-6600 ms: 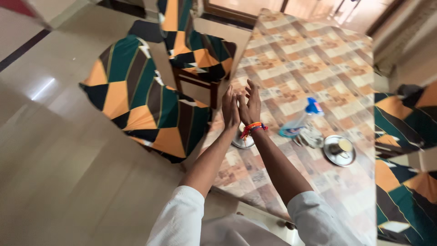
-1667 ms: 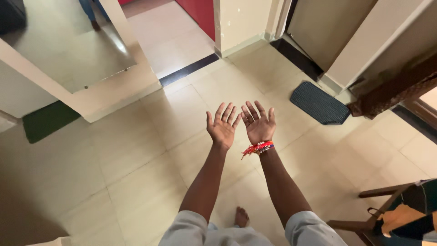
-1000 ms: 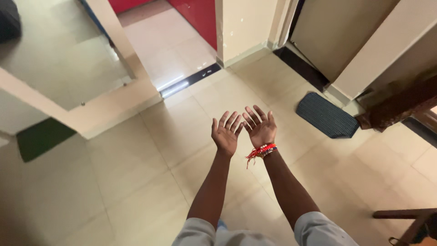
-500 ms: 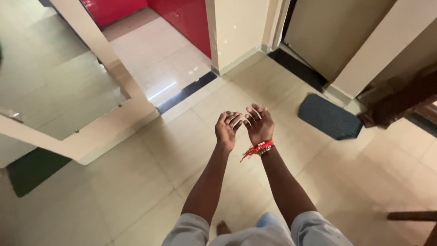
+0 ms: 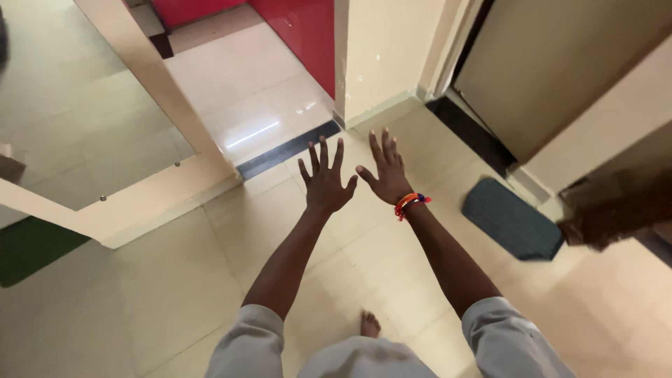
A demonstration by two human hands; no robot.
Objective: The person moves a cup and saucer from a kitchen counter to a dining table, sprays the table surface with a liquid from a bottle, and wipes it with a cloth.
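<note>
- Half a second ago both hands were cupped palm-up with curled fingers; now they are turned backs-up and spread flat.
- The left hand (image 5: pixel 324 187) and right hand (image 5: pixel 384 178) sit mid-frame, side by side, fingers wide, holding nothing.
- Beaded bracelets (image 5: pixel 408 204) ring the right wrist.
- Beyond the fingertips lies a dark threshold strip (image 5: pixel 287 150); a blue-grey mat (image 5: pixel 509 220) lies at right on the tiled floor (image 5: pixel 175 294).

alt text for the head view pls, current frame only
Left hand and right hand, both empty with fingers spread, backs up, reach out over a beige tiled floor. A red-orange thread bracelet circles the right wrist; a dark doormat lies to the right.
</note>
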